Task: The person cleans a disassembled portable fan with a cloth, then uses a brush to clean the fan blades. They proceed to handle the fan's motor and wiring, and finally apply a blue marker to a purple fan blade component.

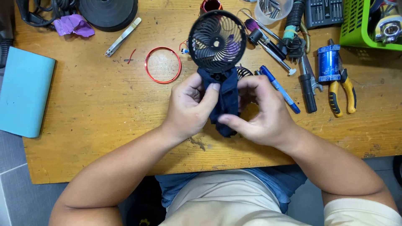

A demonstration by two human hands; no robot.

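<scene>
Both hands pinch the handheld fan (217,54) by its dark handle: left hand (190,106), right hand (259,113). Left of the fan lies a red wire ring (163,65) amid bare wooden table (96,125); right of it, pliers (341,92) crowd toward the table's edge.

Head camera looks straight down, close above the wooden workbench (104,125)

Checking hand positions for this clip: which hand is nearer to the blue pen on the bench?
Right. The right hand lies just beside the blue pen, nearly touching it. The left hand is farther away, on the other side of the small fan both hands hold.
</scene>
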